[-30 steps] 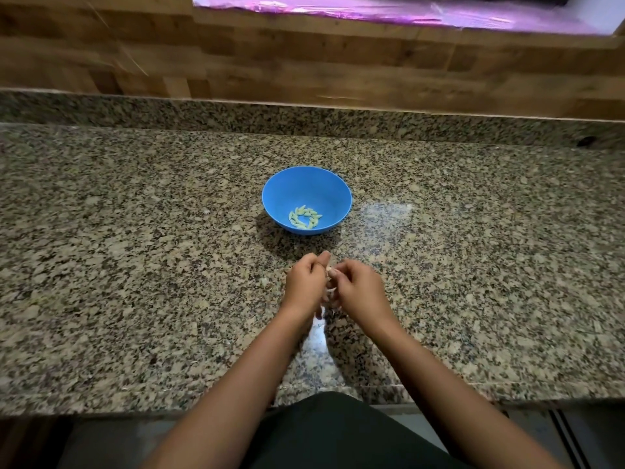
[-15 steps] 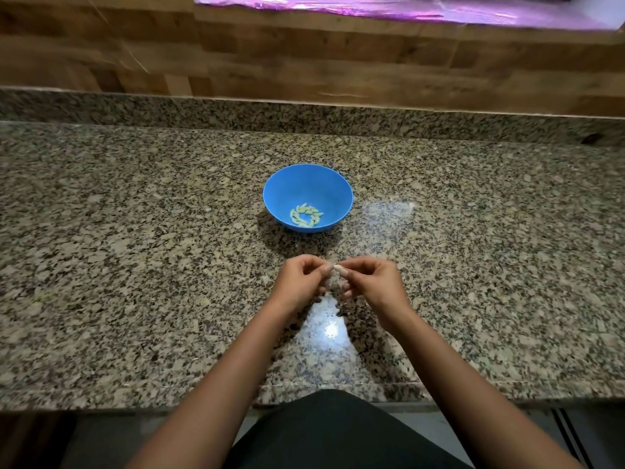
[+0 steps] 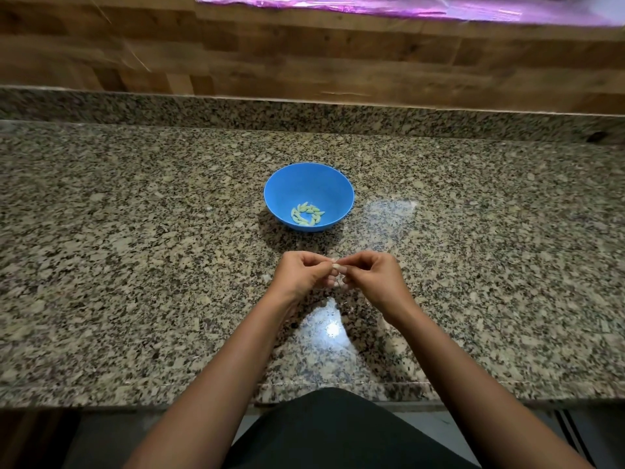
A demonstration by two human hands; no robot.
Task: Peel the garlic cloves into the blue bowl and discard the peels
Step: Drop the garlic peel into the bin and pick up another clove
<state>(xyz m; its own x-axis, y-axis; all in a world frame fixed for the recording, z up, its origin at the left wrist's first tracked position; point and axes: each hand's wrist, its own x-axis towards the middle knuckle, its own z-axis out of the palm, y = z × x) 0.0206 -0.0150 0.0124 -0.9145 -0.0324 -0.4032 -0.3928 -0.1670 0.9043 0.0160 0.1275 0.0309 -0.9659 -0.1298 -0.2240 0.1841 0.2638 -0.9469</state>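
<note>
Obs.: Both hands meet in the centre of the frame, just below the blue bowl (image 3: 308, 197), above the granite surface (image 3: 135, 265). Left hand (image 3: 302, 275) and right hand (image 3: 373, 278) each have fingers curled inward, thumb and forefinger tips pressed together on one small pale garlic clove (image 3: 336, 266) held between them. Whether skin is still on it is too small to tell.

Change: One second ago the hands were tight together, knuckles nearly touching, lower in the frame. Half a second ago they had risen slightly and begun to separate. Now the wrists are further apart and only the fingertips meet at the clove. Bowl contents look the same across all three frames.

Reading: the outward spread of the hands fits a pulling or tearing action on the skin. Judged as mid-peel on a single clove; not yet ready to drop in.

Task thing: peeled cloves (image 3: 307, 214) lie in a loose ring at the bottom of the bowl, which sits on the surface above the hands. A small pale fleck (image 3: 267, 276) lies on the surface left of the left hand, possibly peel; cannot confirm. No peel pile or bin in view.

Writing: no brands, labels or legible text anywhere. Wood-pattern wall (image 3: 304, 62) across the top; pink-purple sheet (image 3: 406, 8) at the upper right edge, unmarked.
</note>
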